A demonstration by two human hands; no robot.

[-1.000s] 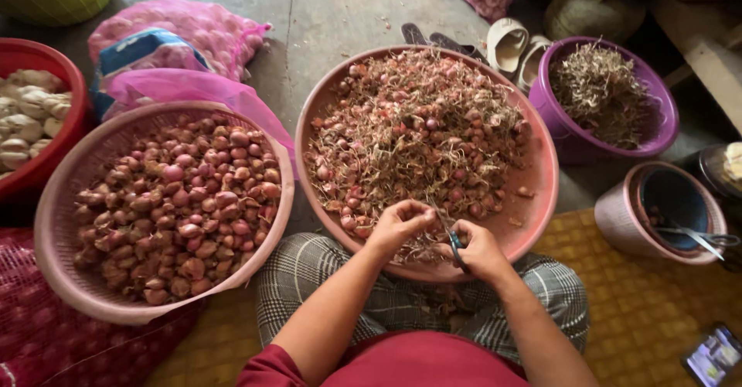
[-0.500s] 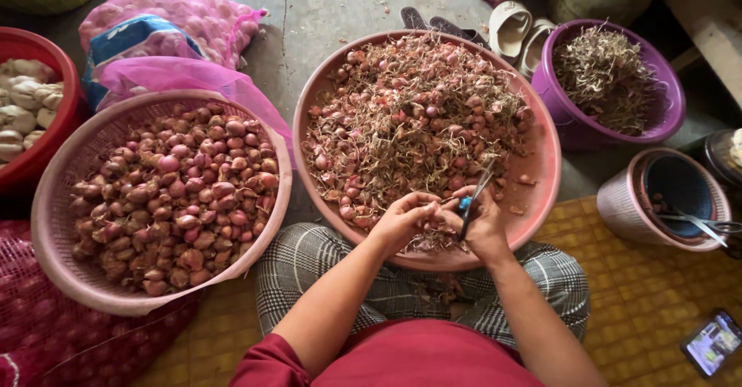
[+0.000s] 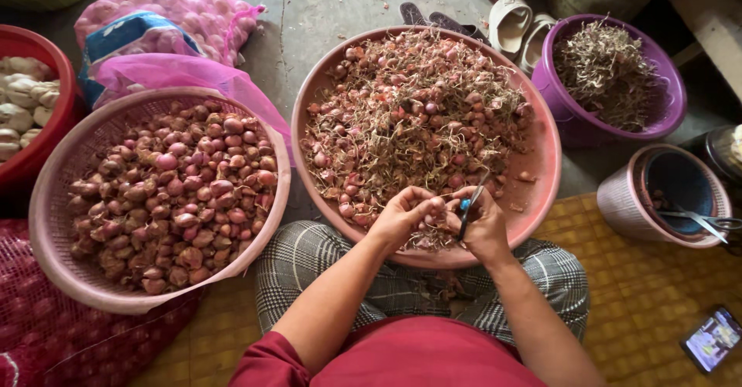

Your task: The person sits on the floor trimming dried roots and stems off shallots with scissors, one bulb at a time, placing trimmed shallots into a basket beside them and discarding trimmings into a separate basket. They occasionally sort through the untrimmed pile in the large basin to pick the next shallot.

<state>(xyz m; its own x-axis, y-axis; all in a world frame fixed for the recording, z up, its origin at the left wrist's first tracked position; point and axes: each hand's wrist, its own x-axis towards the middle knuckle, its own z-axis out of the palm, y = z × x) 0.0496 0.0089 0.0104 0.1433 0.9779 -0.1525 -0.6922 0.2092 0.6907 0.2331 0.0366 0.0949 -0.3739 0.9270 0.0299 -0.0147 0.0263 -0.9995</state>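
Note:
My left hand [image 3: 402,215] pinches a small shallot [image 3: 431,220] over the near rim of a wide pink basin [image 3: 541,163] heaped with untrimmed shallots and dry roots. Touching it from the right, my right hand [image 3: 485,221] grips a small knife [image 3: 469,204] with a blue handle, blade pointing up and away. Both hands meet above my lap. A pink basket [image 3: 54,217] full of trimmed red shallots [image 3: 174,194] sits at my left.
A purple bucket [image 3: 576,128] of dry roots stands at back right, beside sandals [image 3: 510,23]. A pink pot [image 3: 626,201] with scissors [image 3: 699,218] is at right. A phone [image 3: 713,339] lies on the mat. A red bowl [image 3: 54,124] of garlic and mesh sacks [image 3: 193,8] lie left.
The knife swung up from pointing down to pointing up and away. Both hands stayed together at the basin's near rim, turning the shallot between them.

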